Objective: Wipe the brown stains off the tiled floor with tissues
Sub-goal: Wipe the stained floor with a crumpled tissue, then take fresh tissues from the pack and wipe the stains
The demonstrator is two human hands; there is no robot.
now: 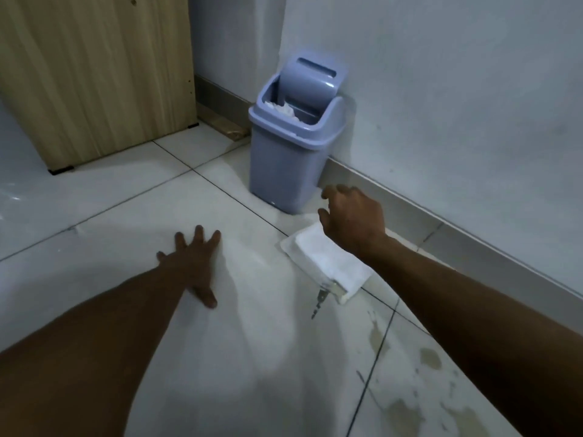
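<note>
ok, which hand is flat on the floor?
The left hand: fingers spread, palm pressed on the tile. The right hand hangs loosely curled above the tissue pack, touching nothing.

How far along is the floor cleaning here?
Some used tissue already sits in the blue bin, so some wiping looks done. Now the right hand hovers empty above the tissue pack, while the left hand rests flat on the floor. Brown stains remain.
</note>
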